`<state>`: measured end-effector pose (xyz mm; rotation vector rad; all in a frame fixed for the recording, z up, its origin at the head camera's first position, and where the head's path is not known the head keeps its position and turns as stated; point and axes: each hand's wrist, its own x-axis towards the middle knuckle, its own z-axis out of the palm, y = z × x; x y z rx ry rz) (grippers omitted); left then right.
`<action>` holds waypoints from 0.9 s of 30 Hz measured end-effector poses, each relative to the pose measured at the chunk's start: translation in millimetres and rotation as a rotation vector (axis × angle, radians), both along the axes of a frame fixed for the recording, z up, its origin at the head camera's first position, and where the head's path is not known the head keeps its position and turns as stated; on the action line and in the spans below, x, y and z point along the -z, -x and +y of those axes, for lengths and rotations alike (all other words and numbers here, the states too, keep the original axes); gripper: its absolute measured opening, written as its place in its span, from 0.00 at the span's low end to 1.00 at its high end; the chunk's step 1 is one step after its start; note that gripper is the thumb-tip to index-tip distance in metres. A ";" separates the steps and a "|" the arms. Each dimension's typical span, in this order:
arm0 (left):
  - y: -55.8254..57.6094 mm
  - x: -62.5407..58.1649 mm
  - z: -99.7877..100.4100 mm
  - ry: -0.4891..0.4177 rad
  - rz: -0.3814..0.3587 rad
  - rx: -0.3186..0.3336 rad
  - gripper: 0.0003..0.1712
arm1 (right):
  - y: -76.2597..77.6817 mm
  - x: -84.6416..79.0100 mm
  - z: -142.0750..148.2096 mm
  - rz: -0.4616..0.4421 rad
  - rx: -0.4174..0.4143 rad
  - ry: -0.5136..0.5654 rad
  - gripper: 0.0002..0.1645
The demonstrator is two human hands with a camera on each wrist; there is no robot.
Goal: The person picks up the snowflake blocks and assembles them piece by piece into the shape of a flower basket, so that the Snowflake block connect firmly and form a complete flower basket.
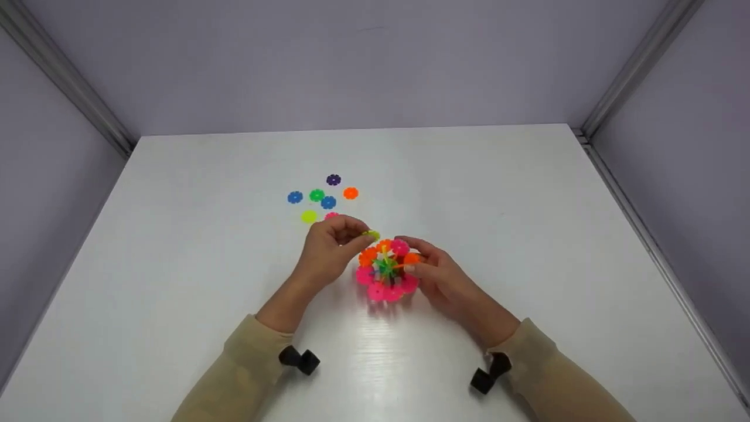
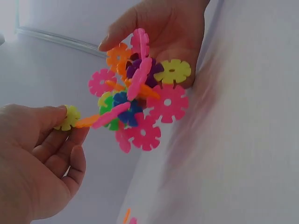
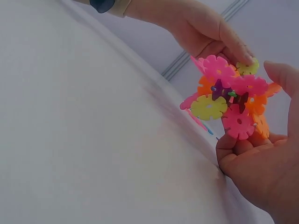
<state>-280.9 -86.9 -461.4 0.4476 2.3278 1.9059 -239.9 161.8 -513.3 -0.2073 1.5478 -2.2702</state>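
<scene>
Between the two hands is a round cluster of interlocking plastic flower discs (image 1: 378,292), pink and orange outside with green, blue and purple ones inside. My right hand (image 1: 445,281) grips it from the right, thumb on top and fingers around the far side. With thumb and fingertips, my left hand (image 1: 331,252) pinches a single yellow flower disc (image 2: 71,117). In the left wrist view that disc meets the edge of an orange disc (image 2: 87,122) sticking out of the cluster. Another yellow disc (image 3: 209,108) is fixed in the cluster's side.
Loose flower discs lie on the white table (image 1: 498,205) beyond the left hand: purple (image 1: 333,180), orange (image 1: 350,193), green (image 1: 317,195), two blue, yellow (image 1: 309,217) and a pink one (image 1: 332,216) partly behind the hand. Pale panels (image 1: 363,70) enclose the table's back and sides.
</scene>
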 end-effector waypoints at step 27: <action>-9.4 18.3 11.1 -0.007 0.077 0.021 0.02 | -4.5 -0.1 -0.1 0.003 0.030 0.029 0.37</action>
